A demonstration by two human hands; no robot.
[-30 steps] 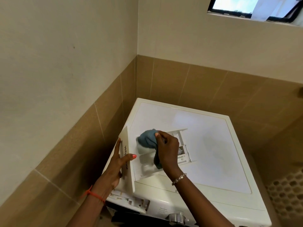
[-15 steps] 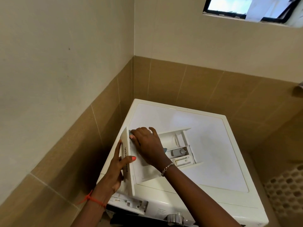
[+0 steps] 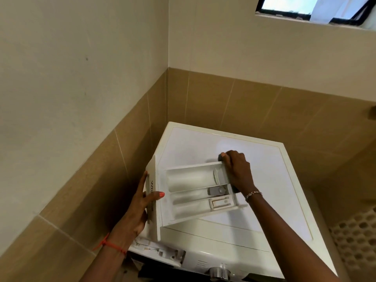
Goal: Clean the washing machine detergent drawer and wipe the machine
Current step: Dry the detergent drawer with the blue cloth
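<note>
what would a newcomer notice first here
The white drawer draws the eye first: it is out of its slot and lies across the top of the washer in the tiled corner. The left hand grips its front panel, and the right hand holds a dark cloth against its far end. A bright window sits top right.

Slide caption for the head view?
Left hand holds detergent drawer atop washing machine; right hand presses cloth against its rear end.

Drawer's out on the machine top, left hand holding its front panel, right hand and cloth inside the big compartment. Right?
No. In the head view the right hand holds the cloth at the drawer's back end, outside the big compartment. Rest holds.
</note>
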